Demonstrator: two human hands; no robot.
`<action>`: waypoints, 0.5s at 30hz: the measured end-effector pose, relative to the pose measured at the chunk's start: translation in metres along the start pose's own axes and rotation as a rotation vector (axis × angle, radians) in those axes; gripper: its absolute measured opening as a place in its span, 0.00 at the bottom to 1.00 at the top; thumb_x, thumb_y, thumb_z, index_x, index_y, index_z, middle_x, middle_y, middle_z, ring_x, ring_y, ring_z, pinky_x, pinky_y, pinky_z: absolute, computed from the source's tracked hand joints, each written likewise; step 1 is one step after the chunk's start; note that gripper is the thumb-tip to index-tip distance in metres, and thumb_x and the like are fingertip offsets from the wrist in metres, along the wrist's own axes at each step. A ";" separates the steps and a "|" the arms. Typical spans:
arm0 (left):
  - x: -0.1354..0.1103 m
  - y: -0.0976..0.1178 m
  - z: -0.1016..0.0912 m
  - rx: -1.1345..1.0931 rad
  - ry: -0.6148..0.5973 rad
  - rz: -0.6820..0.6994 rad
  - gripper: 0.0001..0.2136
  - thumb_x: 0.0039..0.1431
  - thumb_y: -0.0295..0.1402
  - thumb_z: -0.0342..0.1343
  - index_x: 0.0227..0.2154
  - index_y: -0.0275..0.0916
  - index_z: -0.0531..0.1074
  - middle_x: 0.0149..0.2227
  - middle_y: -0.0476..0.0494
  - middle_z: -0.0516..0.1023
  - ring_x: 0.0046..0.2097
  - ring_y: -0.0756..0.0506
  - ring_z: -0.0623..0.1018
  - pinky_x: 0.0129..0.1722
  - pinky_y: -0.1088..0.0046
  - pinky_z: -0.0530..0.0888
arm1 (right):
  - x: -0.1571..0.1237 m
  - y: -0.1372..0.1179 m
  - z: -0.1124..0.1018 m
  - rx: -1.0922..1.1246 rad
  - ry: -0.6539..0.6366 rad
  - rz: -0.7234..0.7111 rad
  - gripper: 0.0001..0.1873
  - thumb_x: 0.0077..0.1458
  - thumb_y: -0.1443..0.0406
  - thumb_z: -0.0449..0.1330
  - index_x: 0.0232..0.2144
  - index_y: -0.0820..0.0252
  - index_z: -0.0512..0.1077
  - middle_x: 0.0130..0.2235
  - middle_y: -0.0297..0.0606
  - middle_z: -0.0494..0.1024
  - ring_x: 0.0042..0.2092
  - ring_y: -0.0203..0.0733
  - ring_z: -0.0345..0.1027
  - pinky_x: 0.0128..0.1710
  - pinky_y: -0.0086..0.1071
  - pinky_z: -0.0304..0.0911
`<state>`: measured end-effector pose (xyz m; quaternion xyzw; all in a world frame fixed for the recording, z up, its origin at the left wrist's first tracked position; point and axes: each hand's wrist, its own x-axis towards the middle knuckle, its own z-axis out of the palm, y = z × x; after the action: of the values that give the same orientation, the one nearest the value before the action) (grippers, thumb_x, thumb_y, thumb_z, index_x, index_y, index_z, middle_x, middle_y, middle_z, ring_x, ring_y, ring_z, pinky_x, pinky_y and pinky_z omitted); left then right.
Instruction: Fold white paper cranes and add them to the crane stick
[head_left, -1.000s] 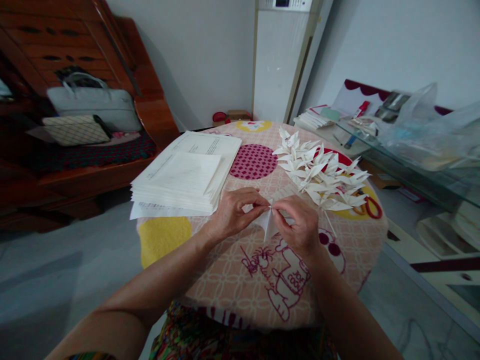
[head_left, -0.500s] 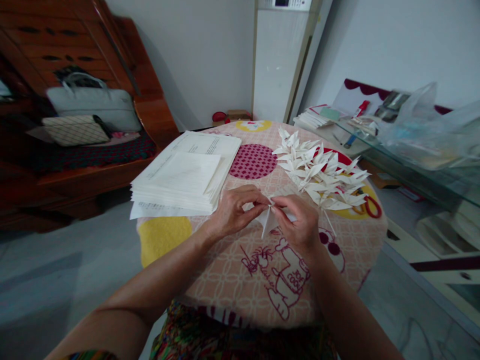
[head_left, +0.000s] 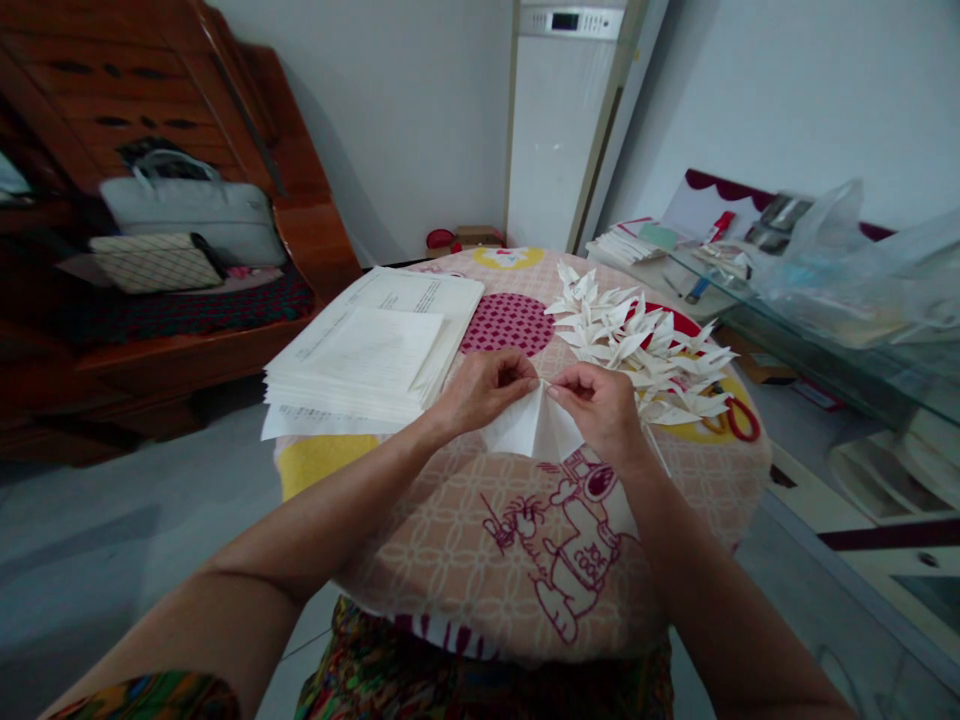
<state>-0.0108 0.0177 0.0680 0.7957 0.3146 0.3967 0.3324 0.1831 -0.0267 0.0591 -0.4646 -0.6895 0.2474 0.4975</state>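
Note:
Between my hands is a creased sheet of white paper [head_left: 534,432], its lower part fanned out with a fold down the middle. My left hand [head_left: 491,388] pinches its upper edge from the left. Opposite it, my right hand [head_left: 598,400] grips the same edge between thumb and fingers. Just beyond the right hand lies a pile of folded paper cranes [head_left: 645,340], overlapping one another. To the left of my hands stands a stack of printed paper [head_left: 337,375], with smaller blank sheets [head_left: 379,345] on top.
A patterned cloth covers the round table [head_left: 450,560]. Red-handled scissors [head_left: 741,418] lie at its right edge, partly under the cranes. A glass shelf [head_left: 810,350] with plastic bags stands to the right. A wooden bench [head_left: 315,235] with a grey bag [head_left: 240,220] is at left.
The paper has gone from narrow and pointed to spread wider below my hands. Both hands have shifted up slightly, and the camera view has tilted a little upward.

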 end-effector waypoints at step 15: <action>0.000 -0.012 0.007 -0.323 -0.027 -0.147 0.10 0.55 0.36 0.62 0.27 0.34 0.72 0.23 0.51 0.71 0.23 0.55 0.68 0.20 0.80 0.62 | 0.008 -0.002 0.006 0.112 -0.082 0.096 0.12 0.56 0.61 0.60 0.23 0.61 0.72 0.20 0.28 0.67 0.24 0.32 0.58 0.23 0.27 0.53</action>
<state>-0.0081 0.0227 0.0560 0.7120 0.2999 0.4060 0.4881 0.1766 -0.0200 0.0619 -0.4582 -0.6713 0.3280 0.4815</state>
